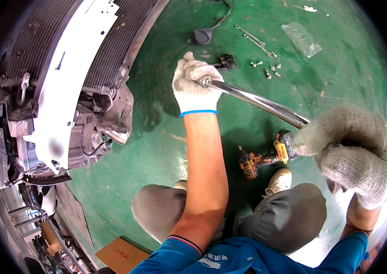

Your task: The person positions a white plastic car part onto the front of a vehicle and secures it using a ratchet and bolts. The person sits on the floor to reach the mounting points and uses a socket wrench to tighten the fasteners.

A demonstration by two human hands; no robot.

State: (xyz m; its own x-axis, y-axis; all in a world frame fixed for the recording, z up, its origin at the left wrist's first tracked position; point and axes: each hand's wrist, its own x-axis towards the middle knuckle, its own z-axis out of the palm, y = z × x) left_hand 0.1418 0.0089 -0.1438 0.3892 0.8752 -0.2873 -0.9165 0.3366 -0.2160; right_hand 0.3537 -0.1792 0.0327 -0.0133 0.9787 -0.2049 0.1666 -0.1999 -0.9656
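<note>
Left hand, gloved, is clamped round the bar near its head; right hand, gloved, is curled tight on its other end. Wide two-hand hold, likely to control both ends. Bar is up off the floor. Drill lies on bar's near side, probably for easy reach. Wrenches, bolts, bag lie beyond bar; bolts grouped, presumably so none stray. Car front sits left of bar.
</note>
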